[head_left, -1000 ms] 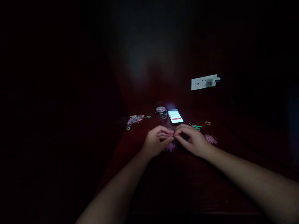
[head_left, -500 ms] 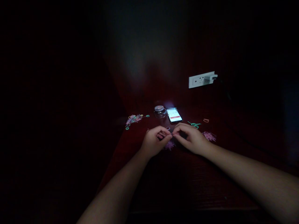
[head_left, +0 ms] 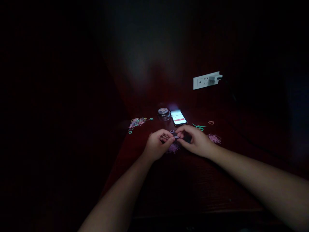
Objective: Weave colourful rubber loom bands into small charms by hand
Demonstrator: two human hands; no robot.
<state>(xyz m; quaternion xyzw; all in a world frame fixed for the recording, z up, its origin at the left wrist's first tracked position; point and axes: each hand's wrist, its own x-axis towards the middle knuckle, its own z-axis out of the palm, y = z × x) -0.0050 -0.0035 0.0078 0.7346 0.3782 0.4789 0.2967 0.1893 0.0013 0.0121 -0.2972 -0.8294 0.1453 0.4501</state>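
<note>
Strip [head_left: 176,137]: thin, pale purple, short, roughly level, above pink-purple pile [head_left: 173,148]. Left hand [head_left: 158,145] pinches one end, thumb on forefinger. Right hand [head_left: 197,141]: thumb and forefinger parted around other end; can't tell if touching.

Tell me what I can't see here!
In the head view:
Thin lilac strip: one end hidden by the left hand.
Shredded purple pile: partly hidden by the same hand.
Round clear jar: contents unclear in the dark.
Bright-screened black phone: top text pixelated.
Bare right forearm: cut off by the edge.
</note>
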